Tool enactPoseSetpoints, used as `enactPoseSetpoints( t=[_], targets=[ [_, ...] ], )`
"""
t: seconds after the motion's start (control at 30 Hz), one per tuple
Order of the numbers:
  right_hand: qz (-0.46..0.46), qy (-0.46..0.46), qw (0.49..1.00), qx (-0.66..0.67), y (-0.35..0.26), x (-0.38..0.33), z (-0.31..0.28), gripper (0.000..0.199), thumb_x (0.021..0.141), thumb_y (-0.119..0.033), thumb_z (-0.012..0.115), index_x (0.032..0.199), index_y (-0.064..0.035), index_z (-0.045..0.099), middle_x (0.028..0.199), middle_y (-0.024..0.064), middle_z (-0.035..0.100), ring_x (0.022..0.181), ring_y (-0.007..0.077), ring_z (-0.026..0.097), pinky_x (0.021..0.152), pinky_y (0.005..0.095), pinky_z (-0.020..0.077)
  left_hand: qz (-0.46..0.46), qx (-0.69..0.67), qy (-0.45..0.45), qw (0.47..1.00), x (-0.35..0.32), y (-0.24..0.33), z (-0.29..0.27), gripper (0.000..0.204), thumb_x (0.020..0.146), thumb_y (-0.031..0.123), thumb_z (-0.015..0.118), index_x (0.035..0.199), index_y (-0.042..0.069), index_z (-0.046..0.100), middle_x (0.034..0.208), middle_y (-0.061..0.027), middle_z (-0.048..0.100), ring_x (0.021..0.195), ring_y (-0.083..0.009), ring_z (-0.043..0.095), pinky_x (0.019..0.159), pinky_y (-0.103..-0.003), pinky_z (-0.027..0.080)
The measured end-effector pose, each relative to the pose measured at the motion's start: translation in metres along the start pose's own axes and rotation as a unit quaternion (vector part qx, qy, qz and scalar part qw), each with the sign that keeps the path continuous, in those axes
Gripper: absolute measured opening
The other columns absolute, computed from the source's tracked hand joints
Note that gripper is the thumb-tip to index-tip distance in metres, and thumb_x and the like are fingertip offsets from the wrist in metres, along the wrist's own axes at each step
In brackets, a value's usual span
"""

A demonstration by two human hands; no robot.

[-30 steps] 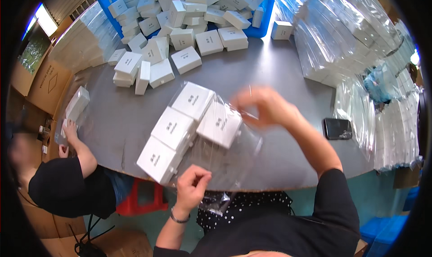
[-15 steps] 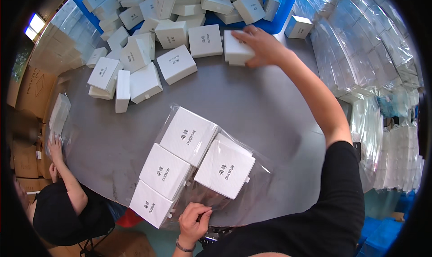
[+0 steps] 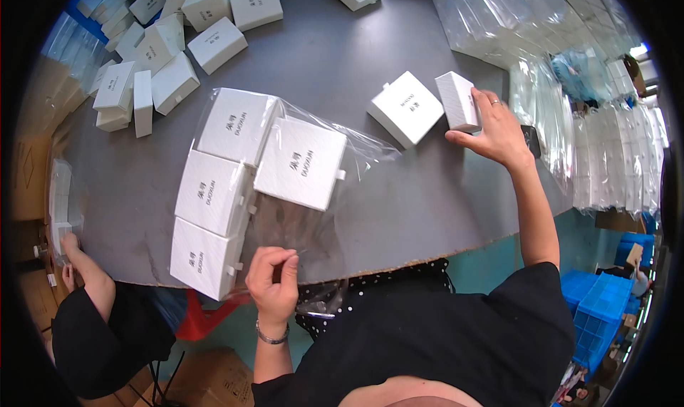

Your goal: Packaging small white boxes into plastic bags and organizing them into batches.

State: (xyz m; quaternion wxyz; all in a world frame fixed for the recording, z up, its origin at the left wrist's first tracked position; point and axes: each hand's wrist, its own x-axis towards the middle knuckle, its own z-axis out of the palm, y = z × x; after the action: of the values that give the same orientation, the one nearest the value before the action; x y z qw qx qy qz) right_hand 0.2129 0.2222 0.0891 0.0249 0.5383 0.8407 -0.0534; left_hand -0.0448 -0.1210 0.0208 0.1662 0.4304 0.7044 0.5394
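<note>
Toward the table's right side my right hand (image 3: 501,132) has its thumb and fingers around a small white box (image 3: 457,102) stood on edge. Just left of that box lies another white box (image 3: 406,109) with a small tab. At the near edge my left hand (image 3: 272,284) is pinched closed at the rim of a clear plastic bag (image 3: 288,225). Inside the bag, three white boxes form a column, the middle one being a box (image 3: 208,193) with dark print. A further white box (image 3: 299,163) lies beside them, apparently on another.
Loose white boxes (image 3: 160,47) are heaped at the far left by a blue crate (image 3: 84,15). Wrapped stacks of boxes (image 3: 491,15) line the right side. A co-worker's hand (image 3: 69,244) handles boxes at the left edge of the grey table (image 3: 399,214).
My right hand has come from the far boxes back toward the right side, where two boxes now sit. The view has shifted right; my left hand stays at the bag.
</note>
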Motion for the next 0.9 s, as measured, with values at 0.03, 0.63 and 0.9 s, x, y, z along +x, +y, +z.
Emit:
enactPoseSetpoints(
  t=[0.03, 0.63, 0.9],
  targets=[
    [-0.089, 0.067, 0.992, -0.065, 0.012, -0.006, 0.0, 0.094, 0.066, -0.054, 0.08, 0.14, -0.007, 0.044, 0.143, 0.0256, 0.043, 0.129, 0.0415, 0.048, 0.103, 0.0436, 0.0443, -0.007, -0.016, 0.001, 1.0, -0.002, 0.004, 0.0, 0.008, 0.085, 0.001, 0.071, 0.09, 0.001, 0.065, 0.083, -0.0085, 0.062, 0.066, -0.0147, 0.055, 0.057, -0.024, 0.043],
    [-0.303, 0.101, 0.947, 0.038, -0.06, -0.002, 0.052, 0.08, 0.068, -0.049, 0.08, 0.139, -0.03, 0.05, 0.152, 0.0235, 0.032, 0.133, 0.0443, 0.041, 0.107, 0.0493, 0.0399, 0.05, 0.056, 0.024, 0.997, -0.021, 0.032, 0.015, 0.005, 0.088, 0.001, 0.069, 0.09, 0.0, 0.064, 0.084, -0.0056, 0.06, 0.066, -0.0106, 0.054, 0.057, -0.023, 0.044],
    [-0.233, -0.229, 0.939, -0.111, -0.099, 0.042, -0.075, 0.068, 0.072, -0.069, 0.063, 0.098, -0.0081, 0.076, 0.096, 0.0112, 0.073, 0.09, 0.0277, 0.07, 0.076, 0.0403, 0.0559, 0.007, 0.001, 0.029, 1.0, -0.024, 0.029, 0.014, 0.004, 0.09, -0.001, 0.066, 0.093, -0.002, 0.063, 0.087, -0.0044, 0.059, 0.069, -0.0078, 0.052, 0.058, -0.021, 0.043]
  ],
)
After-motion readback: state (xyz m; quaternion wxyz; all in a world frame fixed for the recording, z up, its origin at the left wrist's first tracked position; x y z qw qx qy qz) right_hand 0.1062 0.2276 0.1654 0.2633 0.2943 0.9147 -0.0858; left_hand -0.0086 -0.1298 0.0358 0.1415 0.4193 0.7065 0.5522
